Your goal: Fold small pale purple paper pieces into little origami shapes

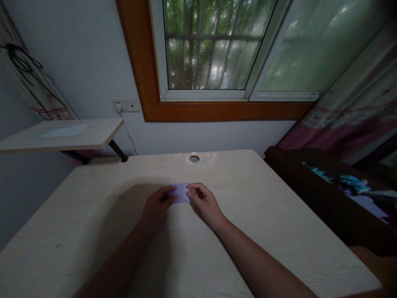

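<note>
A small purple piece of folded paper is between my two hands, at the middle of the pale wooden desk. My left hand pinches its left edge, thumb below and index finger above. On the other side my right hand has its thumb and fingers closed on the right edge. Faint crease lines show on the paper's face. Parts of its left and right edges are covered by my fingers. Whether the paper rests on the desk or is slightly raised, I cannot tell.
A raised shelf with a white sheet stands at the back left. Beyond it a cable runs from a wall socket. A round cable hole pierces the desk's back. At right is a dark wooden piece with cloth and papers.
</note>
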The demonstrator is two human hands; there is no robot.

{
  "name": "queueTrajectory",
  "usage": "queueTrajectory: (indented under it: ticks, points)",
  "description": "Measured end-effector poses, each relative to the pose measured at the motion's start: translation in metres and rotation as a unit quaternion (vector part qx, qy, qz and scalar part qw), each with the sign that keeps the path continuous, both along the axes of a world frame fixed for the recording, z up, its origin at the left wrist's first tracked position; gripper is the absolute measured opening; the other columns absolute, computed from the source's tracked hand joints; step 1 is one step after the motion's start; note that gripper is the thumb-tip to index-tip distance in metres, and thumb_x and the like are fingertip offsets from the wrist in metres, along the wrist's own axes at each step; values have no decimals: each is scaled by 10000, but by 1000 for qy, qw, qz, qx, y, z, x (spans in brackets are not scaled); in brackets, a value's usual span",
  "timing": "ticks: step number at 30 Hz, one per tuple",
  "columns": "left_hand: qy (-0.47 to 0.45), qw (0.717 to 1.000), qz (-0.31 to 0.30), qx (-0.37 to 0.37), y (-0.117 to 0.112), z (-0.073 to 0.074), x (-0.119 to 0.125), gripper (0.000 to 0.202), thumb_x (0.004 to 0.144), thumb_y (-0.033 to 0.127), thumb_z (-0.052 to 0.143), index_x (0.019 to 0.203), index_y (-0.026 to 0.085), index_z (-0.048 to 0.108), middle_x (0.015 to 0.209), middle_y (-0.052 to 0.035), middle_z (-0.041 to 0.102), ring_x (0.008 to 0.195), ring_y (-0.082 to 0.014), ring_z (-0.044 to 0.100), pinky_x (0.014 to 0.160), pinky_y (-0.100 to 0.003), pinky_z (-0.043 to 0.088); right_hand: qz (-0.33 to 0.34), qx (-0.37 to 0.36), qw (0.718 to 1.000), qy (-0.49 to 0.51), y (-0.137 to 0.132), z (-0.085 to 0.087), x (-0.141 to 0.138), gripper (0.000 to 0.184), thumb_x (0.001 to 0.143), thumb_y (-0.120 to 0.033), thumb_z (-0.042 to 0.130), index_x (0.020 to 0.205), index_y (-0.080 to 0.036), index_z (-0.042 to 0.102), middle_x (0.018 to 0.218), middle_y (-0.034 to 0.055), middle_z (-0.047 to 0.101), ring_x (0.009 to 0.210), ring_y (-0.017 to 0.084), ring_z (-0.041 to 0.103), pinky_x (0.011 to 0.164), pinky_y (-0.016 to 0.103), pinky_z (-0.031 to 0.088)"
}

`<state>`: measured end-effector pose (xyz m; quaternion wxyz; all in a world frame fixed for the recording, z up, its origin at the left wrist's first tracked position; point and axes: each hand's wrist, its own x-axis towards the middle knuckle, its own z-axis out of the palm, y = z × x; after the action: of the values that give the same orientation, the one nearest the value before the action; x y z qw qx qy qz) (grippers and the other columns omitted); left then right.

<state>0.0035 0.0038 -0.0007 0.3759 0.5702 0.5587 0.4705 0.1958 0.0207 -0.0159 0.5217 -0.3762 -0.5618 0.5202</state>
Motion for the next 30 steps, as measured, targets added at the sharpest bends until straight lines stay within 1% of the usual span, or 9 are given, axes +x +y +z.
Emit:
queueTrajectory:
  ticks: [3,6,11,15,18,21,24,26,30]
  points:
    - [16,1000,7,11,1,-4,-2,289,717,354,734,977,227,733,942,-34,740,831,-214,668,783,-337,531,27,8,999,-28,-1,-3,-2,307,757,-333,741,1033,-226,662,786,-4,584,714,137,539,667,264,454]
    - [20,1000,-3,15,2,-7,-2,295,722,353,735,991,233,727,955,-37,741,845,-217,671,793,-339,528,33,19,997,-60,-1,-6,-2,318,764,-307,730,1066,-235,663,782,-7,585,706,138,533,659,265,453]
    - [51,998,-4,34,2,-5,-3,253,733,318,728,973,240,737,928,-33,735,829,-206,665,803,-336,527,-10,55,992,-110,2,-8,2,302,805,-269,688,1106,-252,671,883,18,621,797,164,557,735,291,464]
    - [87,993,-31,72,2,-7,-5,244,789,313,691,1023,257,728,944,-32,718,825,-185,662,797,-308,530,-9,97,982,-163,2,-4,5,365,825,-263,677,1188,-280,647,999,45,641,852,183,567,800,325,466]
    - [120,987,-54,97,2,-11,-5,238,820,303,666,1050,270,718,951,-30,704,829,-177,664,811,-300,530,-7,127,970,-210,2,-1,4,429,815,-279,701,1236,-295,622,1050,61,655,883,204,569,811,348,464]
    - [151,979,-65,120,1,-13,-4,236,840,295,645,1065,271,709,933,-35,695,815,-177,662,816,-308,536,-5,155,959,-238,2,1,3,391,817,-289,707,1202,-298,644,1030,63,667,918,222,571,829,368,456]
    - [173,971,-70,148,0,-12,-4,227,855,290,627,1066,260,705,916,-45,688,811,-179,655,827,-319,540,-9,171,953,-250,2,2,3,305,832,-304,695,1137,-290,681,950,62,674,899,227,574,828,377,449]
    - [184,967,-73,163,0,-12,-4,222,866,277,614,1070,252,698,920,-51,672,813,-175,645,829,-320,542,-15,176,951,-254,2,3,3,288,835,-318,696,1121,-288,689,930,61,676,887,228,574,823,377,444]
    - [189,961,-70,191,0,-14,-4,253,849,266,640,1098,247,683,1022,-77,599,851,-176,618,813,-334,553,-15,177,950,-255,1,5,3,265,833,-326,705,1097,-302,702,898,51,675,873,230,571,813,373,430]
